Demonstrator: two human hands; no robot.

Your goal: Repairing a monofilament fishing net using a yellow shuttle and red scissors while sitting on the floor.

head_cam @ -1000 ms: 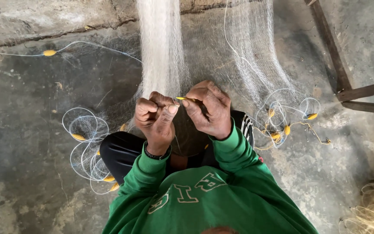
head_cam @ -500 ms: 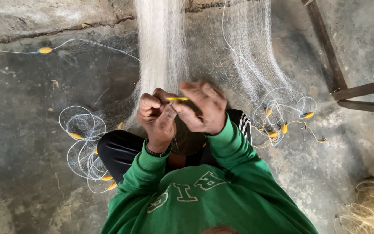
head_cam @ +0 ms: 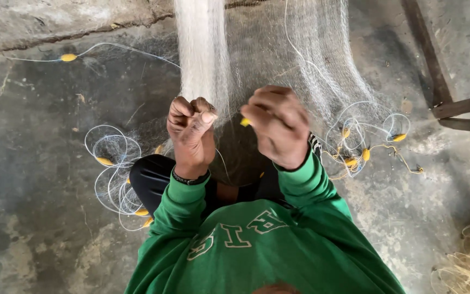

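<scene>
We are sitting on the grey floor (head_cam: pixel 39 179), working on a white fishing net (head_cam: pixel 202 60) that is hanging down at twelve o'clock. Our left hand (head_cam: pixel 190 130) is curling into a tight fist, pinching a bunch of net. Our right hand (head_cam: pixel 279 126) is closing around a small yellow tool (head_cam: pixel 244 122); we cannot tell how firmly. Loops of line with yellow floats (head_cam: pixel 104 161) are lying at nine o'clock, and more (head_cam: pixel 354 158) at three. Much net seems left to do.

White net (head_cam: pixel 202 60), yellow floats (head_cam: pixel 350 161), green sleeves (head_cam: pixel 183 198), grey floor (head_cam: pixel 28 163)
</scene>
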